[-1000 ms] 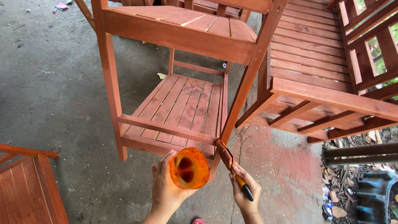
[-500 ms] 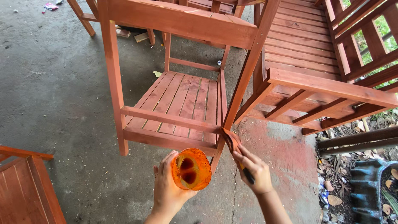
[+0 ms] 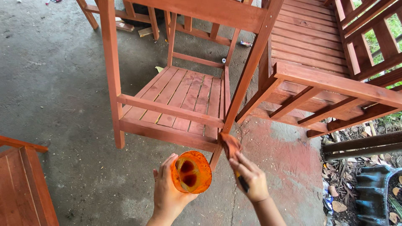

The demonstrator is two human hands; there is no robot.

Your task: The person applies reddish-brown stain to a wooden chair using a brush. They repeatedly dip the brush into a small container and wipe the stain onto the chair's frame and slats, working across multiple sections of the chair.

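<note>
My left hand (image 3: 166,193) grips an orange plastic cup (image 3: 191,172) with dark reddish stain at its bottom, held low in the middle of the view. My right hand (image 3: 250,178) holds a paintbrush (image 3: 230,146) by its dark handle. The stained bristles press against the lower front leg of a red-brown wooden chair (image 3: 176,96), close to where the leg meets the seat rail. The chair has a slatted seat and tall slanted legs.
A large slatted wooden bench (image 3: 318,54) of the same colour stands at the right. Another wooden piece (image 3: 21,180) sits at the lower left. The concrete floor (image 3: 54,92) shows red stains near the chair. Logs, dry leaves and a dark container (image 3: 377,192) lie at the far right.
The view has shifted closer to the chair. My right hand has brought the brush up against the chair's front leg. The cup has stayed in my left hand, tilted slightly.
</note>
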